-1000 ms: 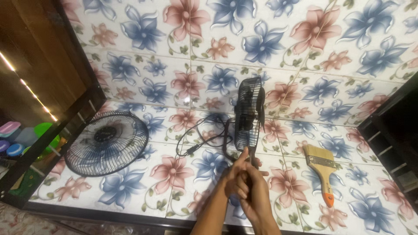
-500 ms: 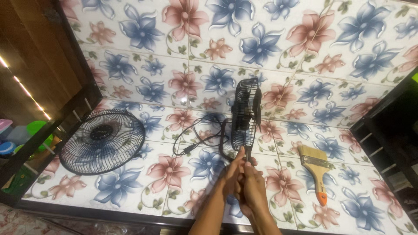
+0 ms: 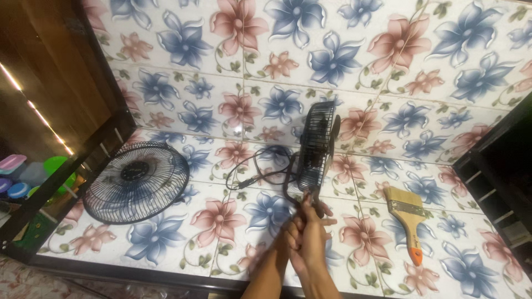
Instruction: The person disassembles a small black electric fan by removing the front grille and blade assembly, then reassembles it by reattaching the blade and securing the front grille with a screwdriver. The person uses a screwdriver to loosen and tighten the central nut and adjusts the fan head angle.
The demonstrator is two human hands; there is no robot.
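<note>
A black table fan [image 3: 317,145] stands upright and edge-on on the floral tiled floor [image 3: 233,221], its front grille removed. My left hand [image 3: 295,232] and my right hand [image 3: 317,239] are pressed together at the fan's lower edge, fingers closed around its base or stand; the exact part gripped is hidden by my fingers. The fan's black power cord [image 3: 260,169] loops on the floor to the left of the fan.
The detached round black fan grille [image 3: 136,181] lies flat at the left. A paintbrush [image 3: 408,218] with a wooden and orange handle lies at the right. A dark wooden frame [image 3: 66,182] borders the left side, dark shelving [image 3: 493,182] the right. Coloured plastic lids [image 3: 33,171] sit far left.
The view has shifted slightly. My hands stay clasped at the bottom of the fan, which remains upright in the same place.
</note>
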